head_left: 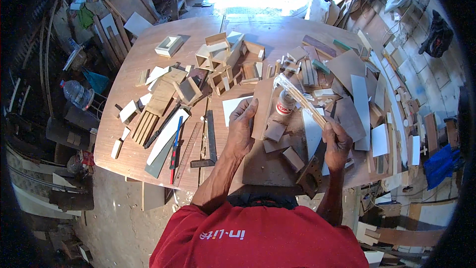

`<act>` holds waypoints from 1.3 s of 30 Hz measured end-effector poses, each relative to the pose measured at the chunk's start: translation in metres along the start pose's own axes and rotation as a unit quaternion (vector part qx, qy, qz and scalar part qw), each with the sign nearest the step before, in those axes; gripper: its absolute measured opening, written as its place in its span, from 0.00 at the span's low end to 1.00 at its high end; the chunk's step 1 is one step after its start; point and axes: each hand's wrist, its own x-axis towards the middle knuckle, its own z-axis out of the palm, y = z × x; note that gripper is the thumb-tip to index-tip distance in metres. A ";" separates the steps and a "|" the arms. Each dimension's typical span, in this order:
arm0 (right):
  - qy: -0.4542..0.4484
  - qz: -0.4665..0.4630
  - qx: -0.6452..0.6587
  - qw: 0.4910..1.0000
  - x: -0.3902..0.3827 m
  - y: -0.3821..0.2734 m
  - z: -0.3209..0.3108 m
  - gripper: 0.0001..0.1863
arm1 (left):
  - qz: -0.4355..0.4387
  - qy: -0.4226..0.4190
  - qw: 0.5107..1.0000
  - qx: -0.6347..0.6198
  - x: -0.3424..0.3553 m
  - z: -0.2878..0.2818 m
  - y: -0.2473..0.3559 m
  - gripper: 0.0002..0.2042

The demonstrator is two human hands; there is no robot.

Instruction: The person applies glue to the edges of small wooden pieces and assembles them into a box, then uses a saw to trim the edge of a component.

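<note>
Head: white-red container [284,105], contents unclear; right grip [338,144] holds white-smeared strip [305,102].

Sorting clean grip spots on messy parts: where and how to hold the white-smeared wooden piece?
Probably the near right end of the wooden piece, from the near right, pinching across its narrow width. It's long and slim, slanting toward the far left, where the heaviest white smear sits; the right hand holds the near end.

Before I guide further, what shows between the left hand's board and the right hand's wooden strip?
In the head view, a red-and-white container shows between the board and the wooden strip.
</note>
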 end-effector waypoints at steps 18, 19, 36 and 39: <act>-0.014 -0.140 -0.004 0.990 -0.008 0.018 0.003 0.12 | -0.031 -0.007 0.999 -0.007 0.005 -0.007 -0.004 0.13; -0.034 -0.122 0.002 0.992 -0.008 0.016 0.001 0.13 | -0.029 -0.010 0.999 -0.008 0.006 -0.008 -0.004 0.12; -0.035 -0.020 0.116 0.992 -0.005 0.031 0.007 0.13 | -0.029 0.009 0.999 -0.012 0.007 -0.002 0.002 0.10; -0.015 0.040 0.156 0.987 -0.003 0.033 0.011 0.16 | -0.032 -0.010 0.999 -0.042 0.011 -0.006 -0.004 0.11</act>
